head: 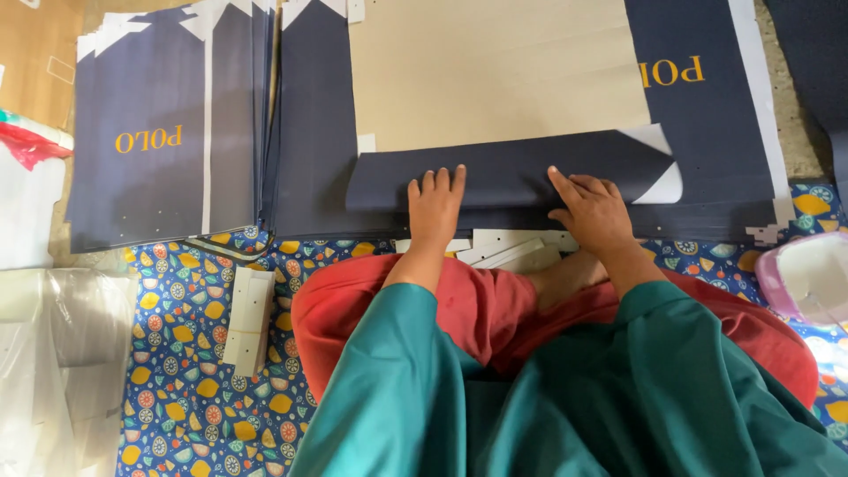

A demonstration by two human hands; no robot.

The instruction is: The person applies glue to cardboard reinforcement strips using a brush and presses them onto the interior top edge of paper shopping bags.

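The navy flap [512, 172] is the folded-over lower edge of a large dark blue paper sheet [707, 115] lying flat on the floor, and it overlaps the bottom edge of a plain tan cardboard panel [495, 71] set on the middle of that sheet. The sheet is smooth and matte, its underside white where a corner of the flap turns up at the right. At the right edge of view a pale pink tub [808, 278] shows a white inside; what it holds cannot be made out. A stack of matching navy sheets [168, 132] lies to the left, its edges fanned and notched, and just beside the sheet in hand. A patterned mat [190, 353], blue with lemons and flowers, covers the floor, and on it rest small white card strips [249, 318] in a pile. The left hand [435, 208] lies flat and open, fingers together, pressing on the flap near its middle. The right hand [594, 208] also rests palm-down on the flap, fingers spread toward the crease, gripping nothing.
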